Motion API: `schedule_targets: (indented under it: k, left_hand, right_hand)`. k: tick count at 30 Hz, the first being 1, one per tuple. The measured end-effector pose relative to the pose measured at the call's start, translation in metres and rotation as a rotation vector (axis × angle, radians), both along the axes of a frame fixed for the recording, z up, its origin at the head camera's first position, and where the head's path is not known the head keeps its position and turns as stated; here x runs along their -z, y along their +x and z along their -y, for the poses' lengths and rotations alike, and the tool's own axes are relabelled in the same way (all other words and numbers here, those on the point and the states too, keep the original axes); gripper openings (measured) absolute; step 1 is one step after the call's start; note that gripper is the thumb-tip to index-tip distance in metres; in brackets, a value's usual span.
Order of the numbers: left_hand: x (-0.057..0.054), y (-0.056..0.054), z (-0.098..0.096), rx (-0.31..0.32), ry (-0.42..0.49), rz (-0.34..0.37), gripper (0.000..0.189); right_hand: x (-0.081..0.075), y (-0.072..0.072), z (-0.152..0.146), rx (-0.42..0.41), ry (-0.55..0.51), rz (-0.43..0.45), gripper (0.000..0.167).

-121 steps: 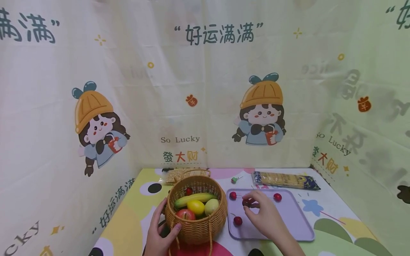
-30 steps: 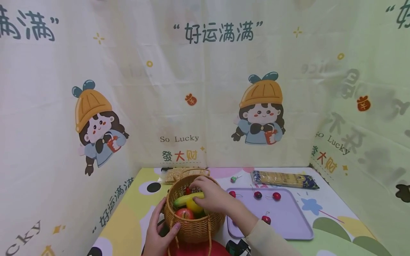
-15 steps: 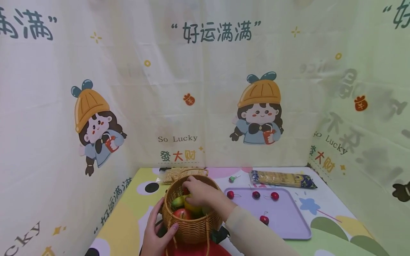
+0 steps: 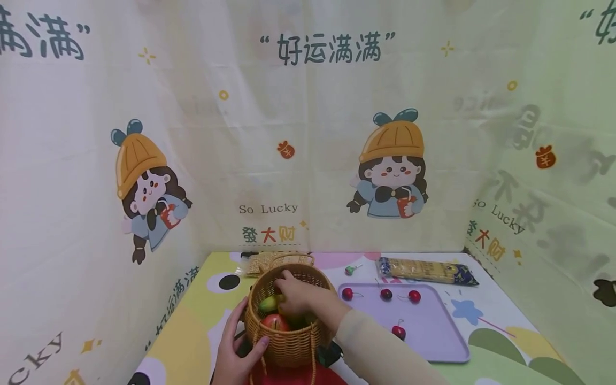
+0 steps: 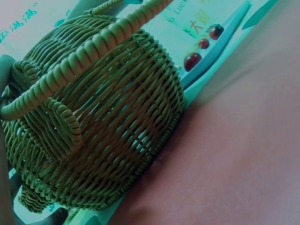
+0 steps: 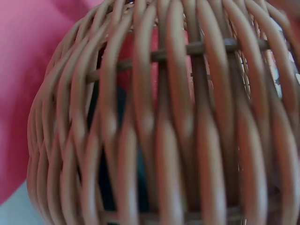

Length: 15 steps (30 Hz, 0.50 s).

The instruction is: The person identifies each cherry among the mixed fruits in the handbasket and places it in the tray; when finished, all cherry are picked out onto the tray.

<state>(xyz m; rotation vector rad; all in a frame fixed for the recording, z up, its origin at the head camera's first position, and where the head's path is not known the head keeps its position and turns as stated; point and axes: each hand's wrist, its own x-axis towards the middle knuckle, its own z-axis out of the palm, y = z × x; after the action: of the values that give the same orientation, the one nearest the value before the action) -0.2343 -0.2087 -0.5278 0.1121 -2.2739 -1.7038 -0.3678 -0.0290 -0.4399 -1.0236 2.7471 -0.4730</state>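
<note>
A round wicker basket (image 4: 289, 347) stands on the table with toy-like fruit in it. My left hand (image 4: 236, 353) holds its left side, thumb in front. My right hand (image 4: 298, 295) is down inside the basket; its fingertips are hidden, so what they touch does not show. A red apple (image 4: 275, 322) and the greenish end of a long yellow-green fruit (image 4: 268, 305) show beside that hand. To the right, several cherries (image 4: 398, 332) with stems lie on a lilac tray (image 4: 433, 345). The right wrist view is filled by the basket's weave (image 6: 173, 131).
Behind the tray lies a long packet of what looks like noodles (image 4: 428, 271). A clear bag of pale beans or grains (image 4: 260, 264) is behind the basket, partly hidden. A small green and red item (image 4: 349, 270) lies between them. Printed curtains (image 4: 308, 160) close in the table.
Four seconds ago my right hand pinched a dark cherry over the tray; since then it has moved left and deeper into the basket. My left hand has stayed on the basket's side.
</note>
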Motion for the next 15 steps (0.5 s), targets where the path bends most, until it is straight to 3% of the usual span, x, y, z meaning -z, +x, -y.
schedule_targets:
  k: [5, 8, 10, 15]
  left_hand:
    - [-0.001, 0.0, 0.0, 0.0, 0.001, 0.006, 0.091]
    - [0.001, -0.001, 0.001, -0.001, -0.001, -0.007, 0.09]
    - [0.002, 0.0, 0.001, 0.0, -0.001, -0.009, 0.09]
    - [0.003, 0.0, 0.001, 0.003, 0.003, -0.009, 0.09]
  right_hand:
    - [0.0, -0.004, -0.001, -0.018, -0.094, -0.062, 0.038]
    - [0.012, -0.014, -0.003, -0.068, -0.134, -0.159, 0.025]
    - [0.013, -0.015, -0.005, -0.087, -0.148, -0.189, 0.019]
    - [0.005, -0.009, -0.006, -0.079, -0.168, -0.167, 0.018]
